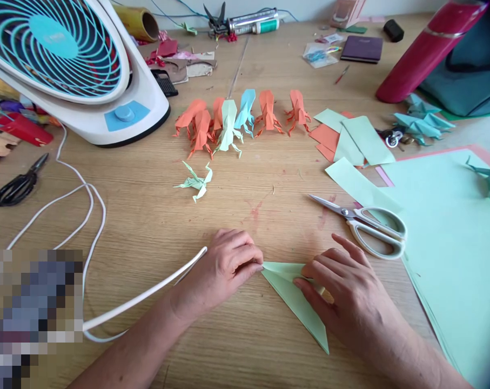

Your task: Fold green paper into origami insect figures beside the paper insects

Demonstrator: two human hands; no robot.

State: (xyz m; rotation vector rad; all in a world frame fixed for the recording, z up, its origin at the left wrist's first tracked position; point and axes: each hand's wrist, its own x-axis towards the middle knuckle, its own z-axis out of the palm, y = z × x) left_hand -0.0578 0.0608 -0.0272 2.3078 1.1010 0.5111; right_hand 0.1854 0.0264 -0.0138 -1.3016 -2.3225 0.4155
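Observation:
A folded light green paper lies on the wooden table in front of me, its shape a narrow triangle with a point at the lower right. My left hand pinches its left corner between thumb and fingers. My right hand grips the upper right part between thumb and forefinger, with the little finger raised; the paper under those fingers is partly hidden. White-handled scissors rest just beyond my right hand. Farther off, a small green folded paper figure lies on the table.
Orange, blue and green origami figures stand in a group at the back. A white fan with a cable occupies the left, near black scissors. Cut paper pieces, large green sheets and a magenta bottle are at right.

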